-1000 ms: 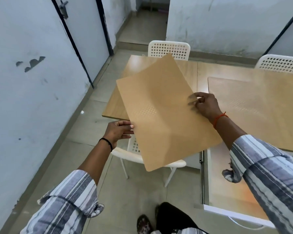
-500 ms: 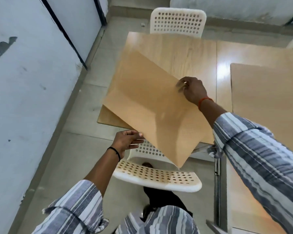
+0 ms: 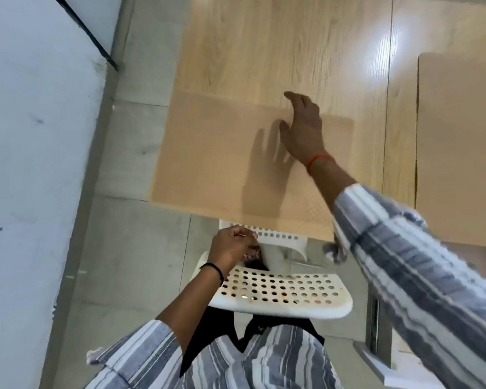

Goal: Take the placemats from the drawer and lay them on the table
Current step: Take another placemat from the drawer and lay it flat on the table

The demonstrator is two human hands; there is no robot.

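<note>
Head view shows the tan rectangular placemat (image 3: 216,161) lying flat at the wooden counter (image 3: 264,43) corner, its near edge apparently overhanging. Right hand (image 3: 303,127) hovers above it, grip open and empty; left hand (image 3: 232,245), loosely curled, holds nothing near the white perforated chair (image 3: 286,293). Better push the mat inward, then press flat.

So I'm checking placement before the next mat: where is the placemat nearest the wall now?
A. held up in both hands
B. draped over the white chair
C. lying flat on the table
C: the placemat lies flat on the table, neither hand gripping it.
</note>
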